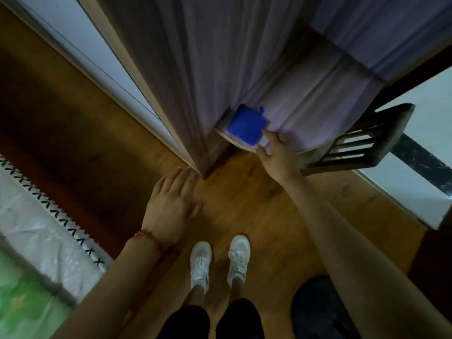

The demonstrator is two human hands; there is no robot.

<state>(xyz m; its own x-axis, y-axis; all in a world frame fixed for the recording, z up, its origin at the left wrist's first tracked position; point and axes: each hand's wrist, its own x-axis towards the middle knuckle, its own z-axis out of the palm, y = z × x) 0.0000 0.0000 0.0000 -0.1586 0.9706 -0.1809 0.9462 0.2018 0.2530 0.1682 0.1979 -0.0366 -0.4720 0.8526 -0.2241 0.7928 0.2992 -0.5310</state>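
Observation:
A blue square pad (246, 125) with a small loop on its far corner lies on the rounded edge of a low surface (238, 143) draped in pale purple fabric. My right hand (277, 152) reaches to it, with the fingertips touching the pad's right corner and the thumb at the surface's rim. My left hand (172, 204) hovers over the wooden floor with fingers spread and relaxed, holding nothing. A red bead bracelet sits on that wrist.
Long purple curtains (208, 57) hang ahead. A dark wooden stool (362, 140) stands right of the pad. A white mat with a black stitched border (36, 216) lies on the left floor (256, 204). My feet in white shoes (220, 260) stand below.

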